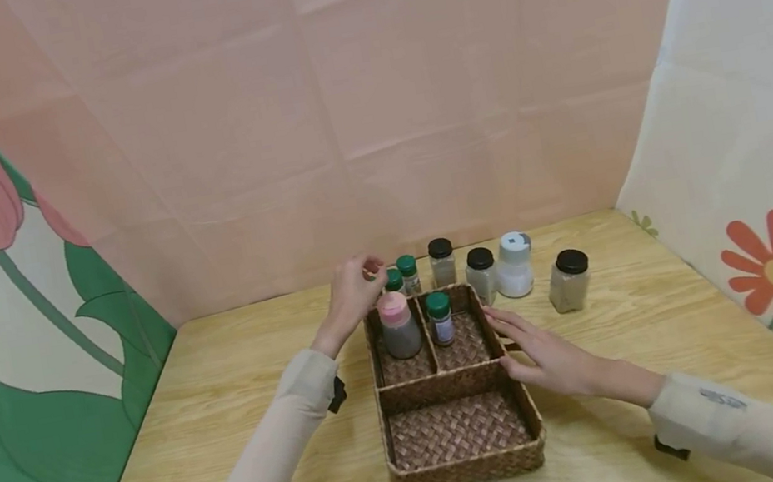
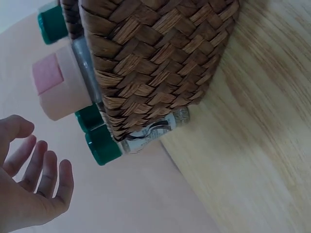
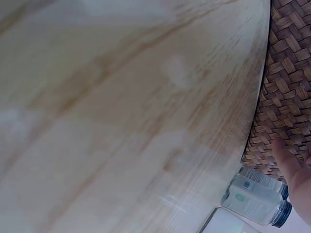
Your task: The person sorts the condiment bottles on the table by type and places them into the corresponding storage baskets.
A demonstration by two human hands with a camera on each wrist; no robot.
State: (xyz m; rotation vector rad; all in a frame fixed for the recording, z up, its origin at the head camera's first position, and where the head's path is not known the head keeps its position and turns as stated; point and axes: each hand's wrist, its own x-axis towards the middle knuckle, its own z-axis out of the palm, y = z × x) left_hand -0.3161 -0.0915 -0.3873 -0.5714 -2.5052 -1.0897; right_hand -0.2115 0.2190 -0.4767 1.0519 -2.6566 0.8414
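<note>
A brown woven basket [image 1: 468,468] with three compartments stands on the table. Its back left compartment holds a pink-capped bottle [image 1: 401,335], its back right one a green-capped spice jar [image 1: 441,323]. My left hand [image 1: 353,293] hovers over the back left corner, fingers loosely bent and holding nothing; the left wrist view shows this hand [image 2: 36,179] apart from the green-capped jars [image 2: 104,145] behind the basket. Against the basket's right side rests my right hand [image 1: 553,358], fingers extended along the wall; one finger [image 3: 286,158] touches the weave in the right wrist view.
Behind the basket stand more green-capped jars [image 1: 407,271] and black-capped jars [image 1: 442,264]. A white bottle [image 1: 515,267] stands to their right, with another black-capped jar [image 1: 570,282] farther right. A pink sheet [image 1: 373,108] hangs along the table's back edge.
</note>
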